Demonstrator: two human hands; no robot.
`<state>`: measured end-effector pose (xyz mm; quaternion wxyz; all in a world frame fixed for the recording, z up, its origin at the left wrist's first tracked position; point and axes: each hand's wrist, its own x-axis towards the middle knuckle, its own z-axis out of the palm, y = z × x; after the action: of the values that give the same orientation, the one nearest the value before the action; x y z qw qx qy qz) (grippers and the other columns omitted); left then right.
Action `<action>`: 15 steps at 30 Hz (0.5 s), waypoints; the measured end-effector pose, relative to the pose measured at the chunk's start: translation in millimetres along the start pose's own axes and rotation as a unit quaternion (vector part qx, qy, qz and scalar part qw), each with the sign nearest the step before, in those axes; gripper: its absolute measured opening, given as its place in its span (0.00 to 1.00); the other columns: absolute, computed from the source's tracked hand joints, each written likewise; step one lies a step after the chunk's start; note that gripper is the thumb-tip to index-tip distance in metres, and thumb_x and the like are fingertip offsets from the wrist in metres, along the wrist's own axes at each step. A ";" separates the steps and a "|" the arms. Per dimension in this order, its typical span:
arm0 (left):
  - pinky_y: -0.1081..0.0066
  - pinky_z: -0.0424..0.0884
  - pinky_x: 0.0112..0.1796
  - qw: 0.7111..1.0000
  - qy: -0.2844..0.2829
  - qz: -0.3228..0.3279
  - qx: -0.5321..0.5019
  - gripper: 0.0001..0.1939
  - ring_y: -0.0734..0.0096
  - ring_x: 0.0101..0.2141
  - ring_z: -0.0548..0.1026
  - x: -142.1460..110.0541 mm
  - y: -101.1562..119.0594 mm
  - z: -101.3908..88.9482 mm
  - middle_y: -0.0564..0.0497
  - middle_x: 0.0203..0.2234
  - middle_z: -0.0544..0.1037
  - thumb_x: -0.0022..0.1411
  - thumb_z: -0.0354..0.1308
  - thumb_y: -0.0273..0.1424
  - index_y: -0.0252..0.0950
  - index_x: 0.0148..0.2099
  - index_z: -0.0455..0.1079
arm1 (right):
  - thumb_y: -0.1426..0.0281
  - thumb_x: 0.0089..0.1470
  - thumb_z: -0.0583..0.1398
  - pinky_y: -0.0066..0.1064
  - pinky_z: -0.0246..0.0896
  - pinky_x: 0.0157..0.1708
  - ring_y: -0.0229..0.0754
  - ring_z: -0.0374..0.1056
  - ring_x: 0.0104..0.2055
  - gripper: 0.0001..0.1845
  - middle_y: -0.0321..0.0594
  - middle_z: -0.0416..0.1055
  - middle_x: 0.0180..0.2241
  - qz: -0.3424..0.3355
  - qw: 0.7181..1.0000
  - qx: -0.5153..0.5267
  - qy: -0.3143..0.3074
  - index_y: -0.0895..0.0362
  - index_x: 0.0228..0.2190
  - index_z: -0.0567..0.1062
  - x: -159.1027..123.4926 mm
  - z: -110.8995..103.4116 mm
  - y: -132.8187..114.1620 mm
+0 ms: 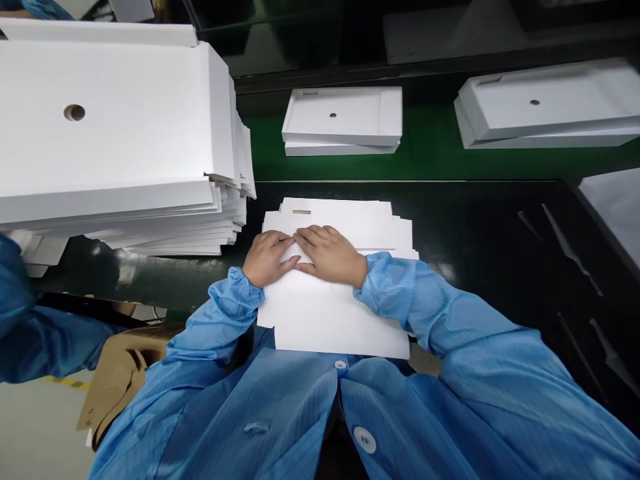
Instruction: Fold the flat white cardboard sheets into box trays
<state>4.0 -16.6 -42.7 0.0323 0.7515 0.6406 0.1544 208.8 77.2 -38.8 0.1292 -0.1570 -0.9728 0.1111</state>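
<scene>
A white cardboard sheet (340,317) with cut flaps and a small slot lies on the dark table, its near edge against my blue smock. Pressed flat on its upper part is my left hand (270,258), fingers stretched toward the middle. My right hand (330,255) lies beside it, also flat, with the fingertips of both hands close together. Neither hand grips anything. What lies under the palms is hidden.
To the left rises a tall stack of white cardboard blanks (115,120). Folded white trays (350,120) sit in a pair on the green strip, with more folded trays (560,107) farther right. Another person's blue sleeve (55,340) and a brown cardboard box (120,373) are at lower left.
</scene>
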 end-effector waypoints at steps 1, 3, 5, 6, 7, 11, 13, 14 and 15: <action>0.54 0.67 0.52 1.000 0.000 -0.010 0.002 0.23 0.54 0.50 0.72 -1.0 0.4 0.2 0.42 0.48 0.76 0.65 0.60 0.44 0.38 0.57 0.75 | 0.50 0.67 0.51 0.48 0.54 0.55 0.60 0.61 0.58 0.36 0.57 0.67 0.61 0.003 1.000 0.006 0.007 0.64 0.62 0.68 1.4 3.2 -1.1; 0.53 0.66 0.53 0.999 -0.001 -0.034 0.007 0.27 0.52 0.51 0.71 -2.5 1.4 0.4 0.41 0.51 0.75 0.62 0.63 0.46 0.37 0.59 0.73 | 0.49 0.67 0.51 0.49 0.54 0.54 0.60 0.62 0.57 0.36 0.57 0.68 0.60 0.006 1.000 0.012 0.014 0.64 0.62 0.68 0.1 6.4 -0.6; 0.52 0.66 0.53 0.999 -0.001 -0.050 0.009 0.29 0.50 0.52 0.71 -3.5 2.6 0.7 0.40 0.52 0.74 0.61 0.64 0.46 0.37 0.59 0.73 | 0.49 0.67 0.51 0.49 0.54 0.54 0.61 0.62 0.56 0.37 0.58 0.68 0.60 0.003 1.000 0.010 0.012 0.64 0.62 0.68 -2.7 6.7 0.9; 0.52 0.65 0.53 0.998 -0.001 -0.054 0.009 0.28 0.50 0.52 0.71 -3.8 3.2 0.8 0.41 0.51 0.74 0.61 0.64 0.47 0.38 0.59 0.73 | 0.49 0.67 0.51 0.50 0.53 0.55 0.61 0.62 0.56 0.36 0.58 0.67 0.60 0.000 1.000 0.009 0.009 0.64 0.61 0.69 -3.8 6.5 1.5; 0.52 0.65 0.53 0.998 -0.001 -0.057 0.007 0.27 0.51 0.52 0.71 -4.2 3.7 0.8 0.41 0.50 0.75 0.61 0.64 0.47 0.38 0.58 0.74 | 0.49 0.66 0.52 0.50 0.53 0.55 0.62 0.61 0.56 0.36 0.59 0.67 0.60 -0.004 1.000 0.008 0.006 0.65 0.61 0.69 -4.6 6.2 1.7; 0.53 0.66 0.52 0.998 0.000 -0.058 0.002 0.26 0.52 0.50 0.72 -6.0 4.7 0.1 0.41 0.48 0.75 0.61 0.63 0.47 0.39 0.56 0.75 | 0.51 0.67 0.52 0.51 0.54 0.56 0.62 0.61 0.58 0.33 0.59 0.67 0.61 -0.012 1.000 0.005 0.008 0.64 0.60 0.70 -5.9 6.4 -1.0; 0.53 0.66 0.52 0.998 -0.001 -0.059 -0.001 0.26 0.52 0.50 0.72 -6.7 4.7 -0.1 0.41 0.49 0.74 0.61 0.64 0.47 0.38 0.56 0.74 | 0.52 0.67 0.52 0.51 0.55 0.57 0.62 0.61 0.59 0.32 0.58 0.67 0.61 -0.009 1.000 -0.003 0.018 0.63 0.60 0.71 -7.0 7.2 -3.0; 0.54 0.66 0.52 0.998 -0.002 -0.061 -0.003 0.26 0.52 0.50 0.72 -6.9 4.6 0.1 0.41 0.49 0.74 0.60 0.64 0.47 0.38 0.56 0.74 | 0.52 0.67 0.52 0.51 0.55 0.57 0.61 0.62 0.59 0.32 0.58 0.67 0.61 -0.008 1.000 -0.007 0.023 0.63 0.59 0.71 -7.7 7.7 -3.9; 0.54 0.66 0.51 0.998 -0.003 -0.066 -0.005 0.27 0.53 0.50 0.72 -7.0 4.5 0.4 0.41 0.48 0.74 0.60 0.64 0.48 0.37 0.56 0.74 | 0.53 0.67 0.52 0.51 0.55 0.57 0.61 0.62 0.59 0.31 0.58 0.67 0.61 -0.006 1.000 -0.009 0.029 0.63 0.59 0.71 -8.4 8.1 -4.6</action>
<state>7.5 -24.2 -43.3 0.0480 0.7081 0.6875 0.1535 212.8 68.8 -47.1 0.1566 -0.1558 -0.9704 0.0975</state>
